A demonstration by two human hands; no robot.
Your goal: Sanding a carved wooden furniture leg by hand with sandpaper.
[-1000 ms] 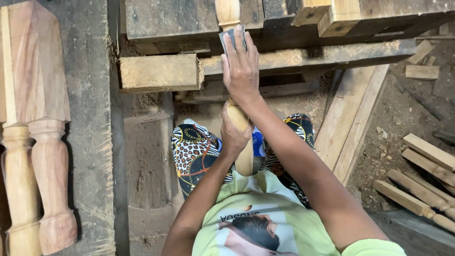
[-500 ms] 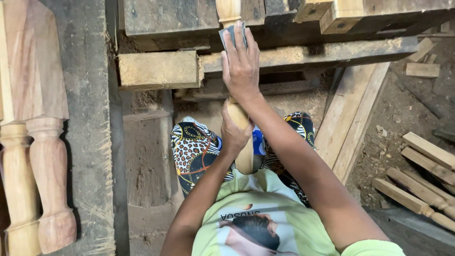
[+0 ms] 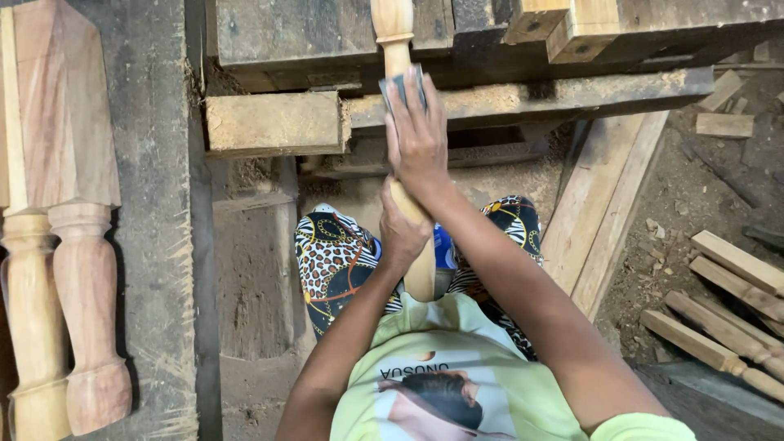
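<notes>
A pale turned wooden spindle [image 3: 394,33] runs from my lap up to the dark workbench beams. My right hand [image 3: 418,139] presses a grey piece of sandpaper [image 3: 403,86] around the spindle's upper part. Lower down, my left hand [image 3: 403,233] grips the spindle's thick section just above my knees. The spindle's bottom end [image 3: 421,282] rests against my yellow-green shirt.
Two finished turned legs [image 3: 57,245] lie on a grey plank at the left. A sawdust-covered block [image 3: 273,122] and a beam [image 3: 572,90] cross in front. A leaning plank [image 3: 608,204] and several turned sticks [image 3: 727,318] lie on the dirt floor at right.
My right hand with the sandpaper has slid down the spindle toward me, baring more of the narrow neck above it. My left hand keeps its grip.
</notes>
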